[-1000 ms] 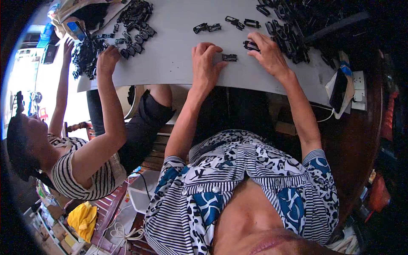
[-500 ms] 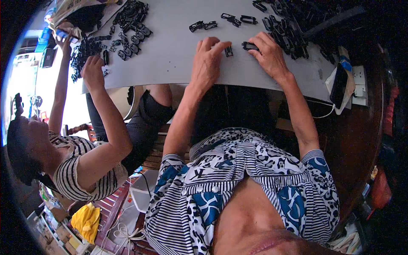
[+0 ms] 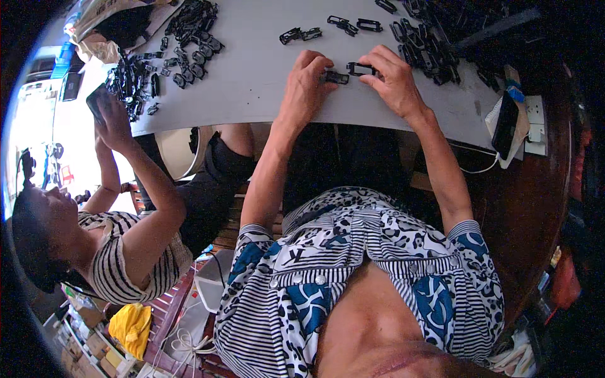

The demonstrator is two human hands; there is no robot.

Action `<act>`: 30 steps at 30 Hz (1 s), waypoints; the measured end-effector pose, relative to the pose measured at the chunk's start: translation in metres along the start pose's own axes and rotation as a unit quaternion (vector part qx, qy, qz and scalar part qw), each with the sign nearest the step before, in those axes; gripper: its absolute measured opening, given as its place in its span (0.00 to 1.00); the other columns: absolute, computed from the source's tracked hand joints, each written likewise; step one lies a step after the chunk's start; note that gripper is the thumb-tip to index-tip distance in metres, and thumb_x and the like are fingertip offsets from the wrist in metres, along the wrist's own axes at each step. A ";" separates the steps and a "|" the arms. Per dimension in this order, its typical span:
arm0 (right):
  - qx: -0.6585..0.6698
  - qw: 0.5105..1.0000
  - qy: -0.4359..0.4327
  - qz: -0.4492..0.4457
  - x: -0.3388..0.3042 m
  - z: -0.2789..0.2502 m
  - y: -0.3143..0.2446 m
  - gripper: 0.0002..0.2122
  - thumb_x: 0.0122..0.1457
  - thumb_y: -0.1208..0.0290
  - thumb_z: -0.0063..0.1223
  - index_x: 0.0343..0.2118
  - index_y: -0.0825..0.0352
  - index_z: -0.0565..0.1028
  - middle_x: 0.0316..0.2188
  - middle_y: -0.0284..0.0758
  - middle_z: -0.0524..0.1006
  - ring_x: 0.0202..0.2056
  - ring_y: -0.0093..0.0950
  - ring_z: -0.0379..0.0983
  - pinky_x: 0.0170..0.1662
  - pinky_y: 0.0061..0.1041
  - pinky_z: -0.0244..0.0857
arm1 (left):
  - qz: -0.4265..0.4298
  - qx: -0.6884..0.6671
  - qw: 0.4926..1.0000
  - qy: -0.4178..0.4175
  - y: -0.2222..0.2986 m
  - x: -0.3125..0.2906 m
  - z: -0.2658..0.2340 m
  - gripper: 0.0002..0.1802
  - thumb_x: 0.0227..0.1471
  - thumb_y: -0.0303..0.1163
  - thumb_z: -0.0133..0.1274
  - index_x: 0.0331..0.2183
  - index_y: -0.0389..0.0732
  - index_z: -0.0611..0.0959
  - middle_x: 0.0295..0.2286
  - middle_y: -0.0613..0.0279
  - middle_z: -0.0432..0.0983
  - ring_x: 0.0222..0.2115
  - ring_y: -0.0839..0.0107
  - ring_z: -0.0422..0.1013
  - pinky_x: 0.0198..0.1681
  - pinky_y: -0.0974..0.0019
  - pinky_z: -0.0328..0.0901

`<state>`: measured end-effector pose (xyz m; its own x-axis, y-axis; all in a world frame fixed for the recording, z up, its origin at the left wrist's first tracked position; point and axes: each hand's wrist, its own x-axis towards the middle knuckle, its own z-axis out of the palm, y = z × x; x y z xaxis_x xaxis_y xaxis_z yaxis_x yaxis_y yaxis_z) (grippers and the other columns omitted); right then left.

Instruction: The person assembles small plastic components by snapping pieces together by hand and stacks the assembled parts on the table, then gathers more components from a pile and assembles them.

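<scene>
Above the near part of the table my two hands face each other. My left hand [image 3: 307,85] pinches a small dark plastic piece [image 3: 337,78], which points toward the right. Fingers and thumb of my right hand [image 3: 392,79] are closed on a black open plastic frame [image 3: 360,69], oblong with a hollow middle. A small gap separates the two parts. Farther back lie linked black pieces [image 3: 300,34], another pair [image 3: 342,25] and a single black frame [image 3: 369,25].
Heaps of black parts cover the table [image 3: 252,69] at right [image 3: 425,50] and left [image 3: 192,38]. A person [image 3: 120,246] in a striped top sits at my left, holding a dark flat object. A phone [image 3: 504,129] and white socket strip [image 3: 535,126] are at the right edge.
My left hand has picked up the small dark piece from the table and turned it sideways. My right hand's frame has shifted slightly left. The person beside me has drawn their hands nearer.
</scene>
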<state>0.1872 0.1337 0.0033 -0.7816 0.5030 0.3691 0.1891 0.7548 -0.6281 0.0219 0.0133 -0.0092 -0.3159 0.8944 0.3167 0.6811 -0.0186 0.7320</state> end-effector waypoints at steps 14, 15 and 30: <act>-0.050 0.991 -0.036 -0.116 0.012 0.014 -0.006 0.14 0.40 0.77 0.62 0.33 0.68 0.74 0.32 0.38 0.71 0.39 0.39 0.69 0.44 0.33 0.66 | 0.042 0.023 0.998 0.038 -0.008 -0.001 0.008 0.22 0.24 0.23 0.67 0.30 0.34 0.80 0.37 0.52 0.69 0.38 0.54 0.68 0.41 0.60 0.66; -0.055 0.990 -0.042 -0.125 0.013 0.013 -0.006 0.14 0.39 0.78 0.62 0.32 0.68 0.74 0.32 0.38 0.71 0.39 0.39 0.69 0.44 0.33 0.66 | 0.050 0.027 0.997 0.043 -0.010 -0.001 0.009 0.23 0.24 0.23 0.67 0.30 0.34 0.79 0.36 0.53 0.69 0.38 0.55 0.68 0.41 0.59 0.65; -0.073 0.981 -0.095 -0.153 0.021 0.014 -0.001 0.10 0.40 0.79 0.60 0.28 0.72 0.73 0.27 0.38 0.69 0.35 0.36 0.69 0.41 0.35 0.66 | 0.035 0.027 0.999 0.023 -0.005 -0.002 0.006 0.23 0.25 0.25 0.68 0.32 0.35 0.79 0.36 0.53 0.69 0.39 0.55 0.66 0.42 0.58 0.64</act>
<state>0.1622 0.1380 0.0017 -0.9089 0.1660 0.3825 0.0005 0.9178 -0.3971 0.0229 0.0139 -0.0173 -0.2960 0.8701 0.3941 0.7366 -0.0548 0.6741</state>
